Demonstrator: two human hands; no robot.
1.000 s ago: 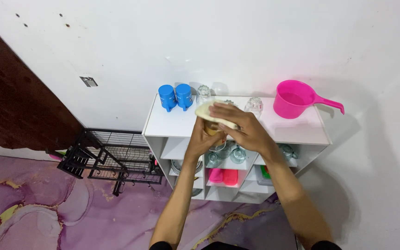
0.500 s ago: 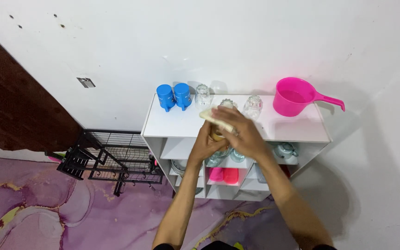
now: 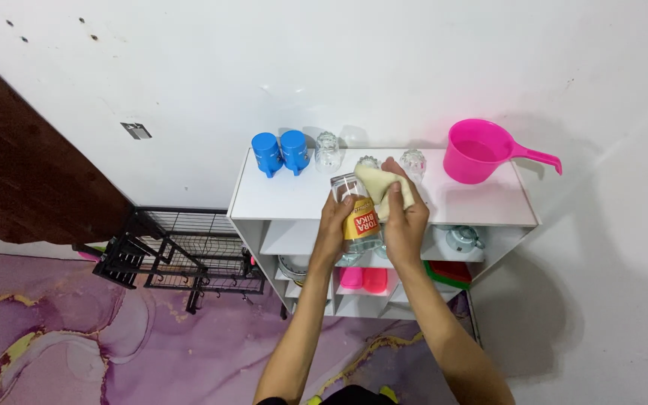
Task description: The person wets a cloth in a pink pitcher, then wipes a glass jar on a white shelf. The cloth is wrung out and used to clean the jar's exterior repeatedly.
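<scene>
My left hand (image 3: 331,229) grips a clear drinking glass (image 3: 355,210) with a yellow and red label, held tilted above the front of a white shelf unit (image 3: 286,199). Pressed against the glass's right side is a pale cream cloth (image 3: 382,184), bunched up in my right hand (image 3: 406,225). Both hands hover over the middle of the shelf top, just in front of the upturned glasses standing there.
On the shelf top stand two blue cups (image 3: 281,152), clear upturned glasses (image 3: 328,151) and a pink dipper (image 3: 487,151) with a handle. Lower compartments hold glasses, a mug and pink items. A black wire rack (image 3: 178,255) sits on the purple marbled floor at left.
The cloth was spread over the top of the glass; now it is bunched at the glass's right side and the labelled glass shows. The hands have shifted slightly.
</scene>
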